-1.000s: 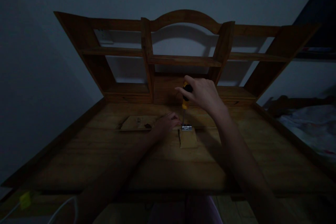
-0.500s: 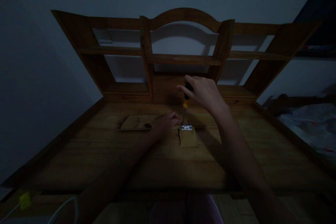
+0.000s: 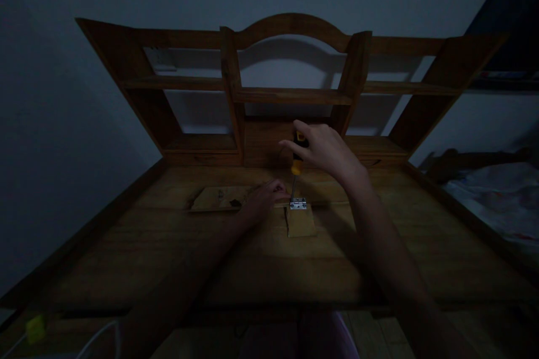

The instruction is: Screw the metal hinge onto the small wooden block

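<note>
My right hand [image 3: 328, 148] is closed around the black and yellow handle of a screwdriver [image 3: 297, 165]. Its shaft points down, and the tip meets a small silver metal hinge [image 3: 298, 203]. The hinge lies across the edge of a thin wooden board [image 3: 214, 198] and a small tan block [image 3: 301, 222] in front of it. Resting on the board just left of the hinge, my left hand [image 3: 267, 195] has its fingers curled in close to the screwdriver tip. Whatever those fingers pinch is too dark and small to make out.
All this lies on a wooden desk [image 3: 261, 269] with raised side edges. A shelf unit [image 3: 290, 95] stands along its back. White cloth [image 3: 497, 196] is at the right; a yellow object [image 3: 35, 329] and a white cable [image 3: 99, 336] are at the lower left.
The screwdriver handle has turned a little, with yellow now showing near its top in my right hand. My left hand stays beside the hinge. The whole view has shifted slightly.
</note>
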